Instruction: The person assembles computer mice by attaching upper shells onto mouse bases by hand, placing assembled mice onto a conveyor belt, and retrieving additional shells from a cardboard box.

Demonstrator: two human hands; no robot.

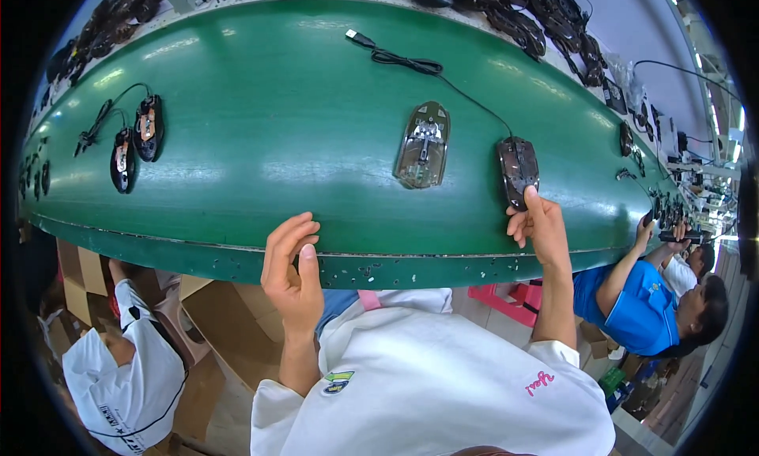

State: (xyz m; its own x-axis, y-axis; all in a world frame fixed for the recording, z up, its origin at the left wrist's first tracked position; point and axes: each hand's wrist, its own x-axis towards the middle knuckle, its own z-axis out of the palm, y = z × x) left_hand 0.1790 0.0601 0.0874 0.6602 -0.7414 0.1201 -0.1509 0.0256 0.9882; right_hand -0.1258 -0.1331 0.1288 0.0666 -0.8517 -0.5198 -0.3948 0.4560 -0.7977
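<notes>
My right hand (544, 223) pinches the near end of a dark computer mouse (519, 171), with the thumb on top and the fingers at its side. From the mouse's far end a thin black cable runs to a tied bundle (407, 62) and a USB plug (360, 39). Left of that mouse lies a translucent mouse shell (423, 145), apart from both hands. Over the near edge of the green surface, my left hand (292, 260) is raised with fingers loosely bent and thumb apart, holding nothing.
Two opened mice (148, 128) with cables lie at the left of the green work surface (269, 100). Black mice and cables (514, 21) crowd the ledge beyond it. A person in blue (632, 302) works at the right, another in white (130, 377) at the left, near cardboard boxes (225, 318).
</notes>
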